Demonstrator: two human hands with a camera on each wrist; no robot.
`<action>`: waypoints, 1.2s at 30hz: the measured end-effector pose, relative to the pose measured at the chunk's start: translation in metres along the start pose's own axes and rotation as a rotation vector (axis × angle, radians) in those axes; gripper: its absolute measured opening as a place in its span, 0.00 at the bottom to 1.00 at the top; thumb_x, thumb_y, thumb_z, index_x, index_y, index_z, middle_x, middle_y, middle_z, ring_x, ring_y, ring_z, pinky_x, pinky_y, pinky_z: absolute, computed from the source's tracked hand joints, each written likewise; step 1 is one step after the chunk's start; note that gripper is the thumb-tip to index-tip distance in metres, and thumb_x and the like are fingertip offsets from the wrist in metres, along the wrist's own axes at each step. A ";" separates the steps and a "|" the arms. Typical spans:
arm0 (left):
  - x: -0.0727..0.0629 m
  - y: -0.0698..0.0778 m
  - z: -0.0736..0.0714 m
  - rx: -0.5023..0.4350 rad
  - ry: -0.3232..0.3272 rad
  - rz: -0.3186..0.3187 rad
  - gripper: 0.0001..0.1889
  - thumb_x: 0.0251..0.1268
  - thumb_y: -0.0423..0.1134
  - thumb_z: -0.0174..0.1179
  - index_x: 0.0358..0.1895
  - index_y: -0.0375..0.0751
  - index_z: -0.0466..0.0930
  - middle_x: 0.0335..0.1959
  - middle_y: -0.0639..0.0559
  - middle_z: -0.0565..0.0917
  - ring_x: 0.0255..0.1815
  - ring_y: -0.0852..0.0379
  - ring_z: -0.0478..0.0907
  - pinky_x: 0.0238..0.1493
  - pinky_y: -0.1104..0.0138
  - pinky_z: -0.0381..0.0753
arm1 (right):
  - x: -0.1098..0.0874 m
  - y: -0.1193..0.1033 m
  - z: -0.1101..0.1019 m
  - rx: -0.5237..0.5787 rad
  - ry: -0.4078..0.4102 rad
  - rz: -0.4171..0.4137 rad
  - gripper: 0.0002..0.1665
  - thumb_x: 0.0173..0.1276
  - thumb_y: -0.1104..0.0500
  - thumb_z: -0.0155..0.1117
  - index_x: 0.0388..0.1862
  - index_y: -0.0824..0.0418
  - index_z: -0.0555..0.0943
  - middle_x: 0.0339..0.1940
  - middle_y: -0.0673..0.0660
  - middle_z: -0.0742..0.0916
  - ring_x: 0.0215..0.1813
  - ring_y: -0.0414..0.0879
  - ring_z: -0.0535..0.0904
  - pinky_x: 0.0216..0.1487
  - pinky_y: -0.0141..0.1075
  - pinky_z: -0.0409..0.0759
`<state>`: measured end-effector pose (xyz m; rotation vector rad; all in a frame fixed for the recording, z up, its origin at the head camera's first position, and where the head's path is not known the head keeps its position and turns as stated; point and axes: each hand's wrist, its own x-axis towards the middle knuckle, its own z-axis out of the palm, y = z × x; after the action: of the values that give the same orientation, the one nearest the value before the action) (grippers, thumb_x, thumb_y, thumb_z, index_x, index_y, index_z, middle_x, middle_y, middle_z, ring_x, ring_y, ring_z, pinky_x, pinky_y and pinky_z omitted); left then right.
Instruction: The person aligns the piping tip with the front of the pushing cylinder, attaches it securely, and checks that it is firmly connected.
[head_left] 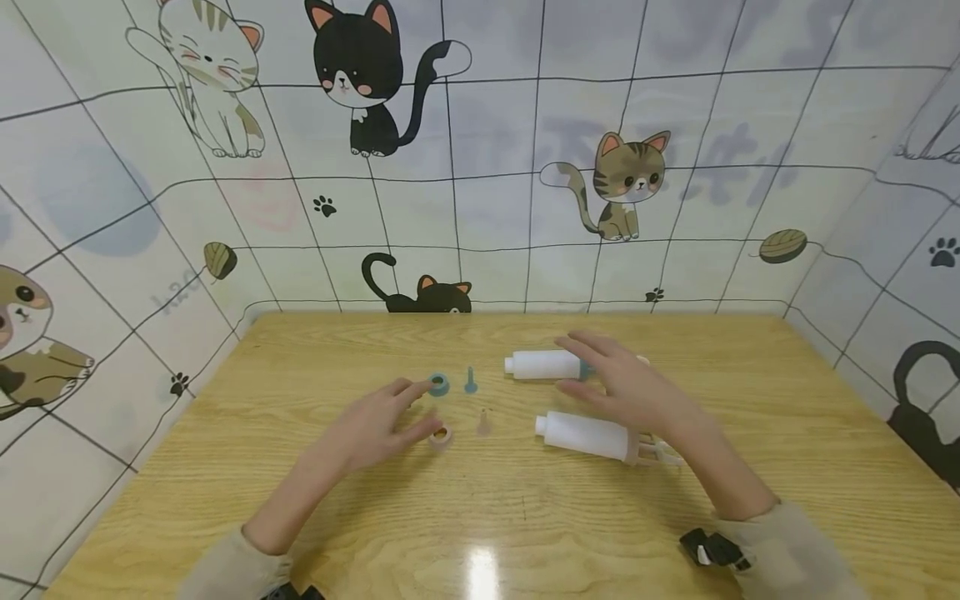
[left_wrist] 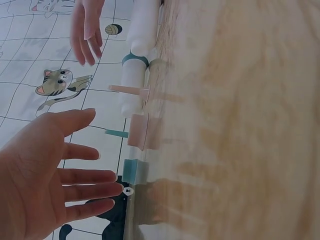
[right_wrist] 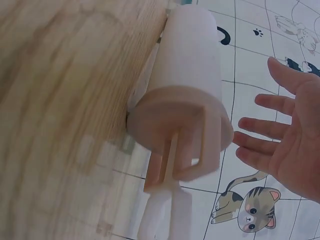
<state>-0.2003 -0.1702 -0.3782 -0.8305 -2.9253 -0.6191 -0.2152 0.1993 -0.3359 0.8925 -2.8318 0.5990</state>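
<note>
My left hand [head_left: 372, 425] hovers with spread fingers over a teal ring [head_left: 438, 384] and a pale pink ring [head_left: 441, 436]; the left wrist view shows nothing in its palm. Just right of the rings stand a teal nozzle-like piece [head_left: 470, 382] and a pale pink one [head_left: 483, 423], each with a thin stem. Above two white plastic cylinders is my right hand [head_left: 628, 385], its fingers apart and holding nothing. The far cylinder [head_left: 543, 364] has a teal collar, partly hidden by that hand. The near cylinder [head_left: 585, 434] has a pink collar with looped handles [right_wrist: 200, 145] and a whitish rod.
Everything lies on a wood-grain table [head_left: 315, 517]. Behind and beside it rise white panels [head_left: 495, 208] printed with cartoon cats and grid lines. Dark devices are strapped at both sleeves, the right one [head_left: 712, 550] plainly visible.
</note>
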 end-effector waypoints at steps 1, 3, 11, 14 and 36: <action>0.000 0.000 0.001 -0.010 -0.009 -0.007 0.34 0.75 0.64 0.52 0.74 0.45 0.69 0.64 0.44 0.77 0.57 0.45 0.80 0.56 0.49 0.82 | 0.001 -0.002 0.001 0.006 0.000 -0.006 0.40 0.77 0.41 0.58 0.78 0.59 0.64 0.77 0.65 0.66 0.76 0.66 0.61 0.71 0.64 0.63; 0.001 0.001 0.002 -0.033 -0.027 -0.022 0.34 0.74 0.63 0.53 0.74 0.45 0.69 0.63 0.45 0.77 0.57 0.46 0.81 0.54 0.50 0.82 | 0.004 -0.005 0.003 0.018 0.000 -0.023 0.39 0.77 0.42 0.59 0.78 0.60 0.64 0.76 0.66 0.68 0.75 0.66 0.62 0.72 0.62 0.64; 0.001 0.004 0.004 -0.079 -0.060 -0.033 0.35 0.72 0.62 0.57 0.74 0.48 0.68 0.60 0.47 0.78 0.53 0.51 0.80 0.47 0.54 0.83 | 0.014 -0.019 0.013 0.061 -0.037 -0.041 0.37 0.78 0.42 0.58 0.77 0.59 0.65 0.76 0.64 0.70 0.75 0.64 0.64 0.70 0.61 0.67; 0.000 0.005 0.004 -0.085 -0.062 0.003 0.33 0.73 0.59 0.58 0.73 0.46 0.69 0.59 0.48 0.79 0.51 0.53 0.80 0.45 0.57 0.83 | 0.017 -0.023 0.015 0.077 -0.054 -0.042 0.36 0.78 0.44 0.59 0.77 0.59 0.66 0.75 0.63 0.70 0.75 0.63 0.64 0.71 0.60 0.68; 0.005 0.008 0.011 -0.177 -0.105 0.154 0.20 0.74 0.42 0.62 0.63 0.36 0.75 0.52 0.44 0.80 0.41 0.56 0.80 0.43 0.65 0.83 | 0.047 -0.038 0.039 0.211 -0.210 -0.206 0.23 0.76 0.59 0.63 0.65 0.66 0.75 0.57 0.63 0.84 0.58 0.56 0.81 0.60 0.49 0.81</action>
<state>-0.1995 -0.1577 -0.3844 -1.1266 -2.8919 -0.8553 -0.2317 0.1306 -0.3482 1.3376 -2.8394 0.8321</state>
